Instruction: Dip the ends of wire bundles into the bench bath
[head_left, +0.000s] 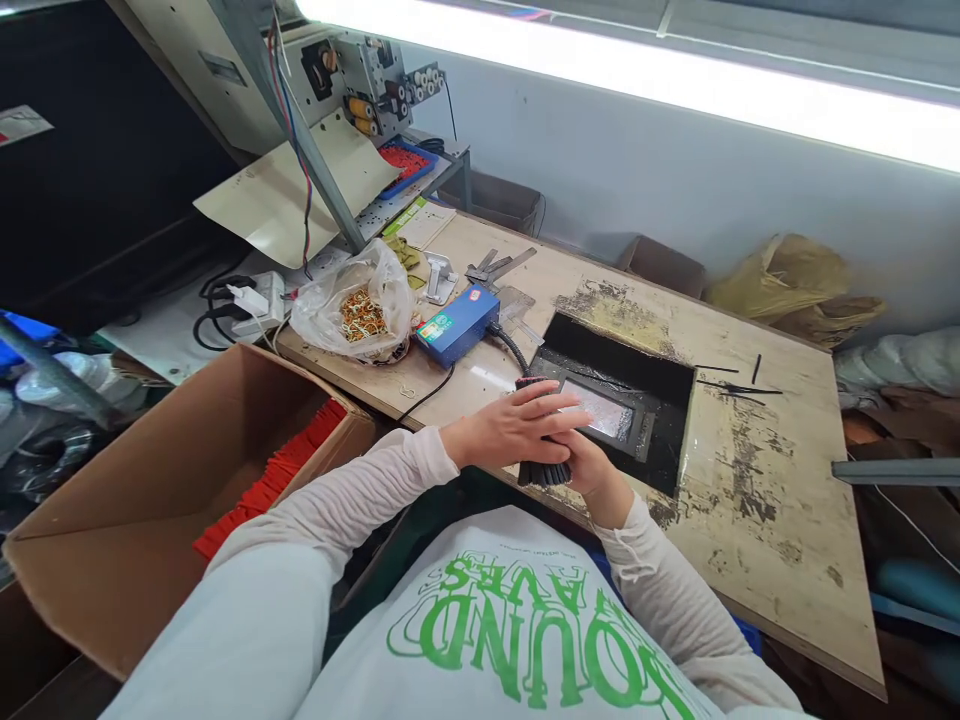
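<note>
A bundle of thin black strips is between my two hands, its ends showing above and below the fingers. My left hand lies across the bundle from above, fingers stretched and apart; its thumb is hidden. From the other side, my right hand is closed around the bundle, partly covered by the left fingers. Just beyond the hands, a dark rectangular frame with a shiny silvery surface sits in a black recess in the worktable. Several loose black strips lie on the tabletop to the right.
Left of the recess stand a blue box with a cable and a clear plastic bag of small wire pieces. A cardboard box with red bundled pieces is at the left. A machine stands behind, and metal strips lie farther back.
</note>
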